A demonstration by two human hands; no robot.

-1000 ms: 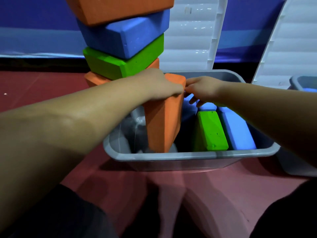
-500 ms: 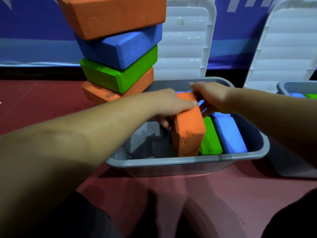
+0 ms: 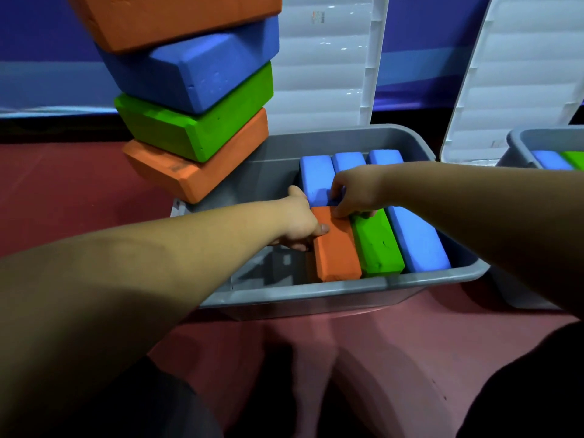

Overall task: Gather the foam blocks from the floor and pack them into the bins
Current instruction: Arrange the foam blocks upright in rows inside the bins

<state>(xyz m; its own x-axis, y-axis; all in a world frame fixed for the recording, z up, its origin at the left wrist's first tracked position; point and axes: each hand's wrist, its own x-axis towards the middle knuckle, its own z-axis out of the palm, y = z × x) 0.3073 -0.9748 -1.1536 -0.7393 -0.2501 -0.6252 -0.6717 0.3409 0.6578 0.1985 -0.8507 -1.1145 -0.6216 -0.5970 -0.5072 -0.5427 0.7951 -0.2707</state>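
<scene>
Since a second ago the orange block (image 3: 335, 248) has dropped from its tilt to lie on edge in the grey bin (image 3: 316, 290), touching the green block (image 3: 376, 245). My left hand (image 3: 300, 226) grips its side and my right hand (image 3: 354, 192) pinches its far end. I judge this the seating step; next, release and reach for the stack (image 3: 196, 131).

Two bins (image 3: 316, 292), two lids (image 3: 328, 58), twelve blocks (image 3: 335, 248)

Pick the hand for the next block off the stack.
Left. The stack stands by the bin's left corner, nearest the left hand; the right hand would cross the left arm. Both are on the orange block.
</scene>
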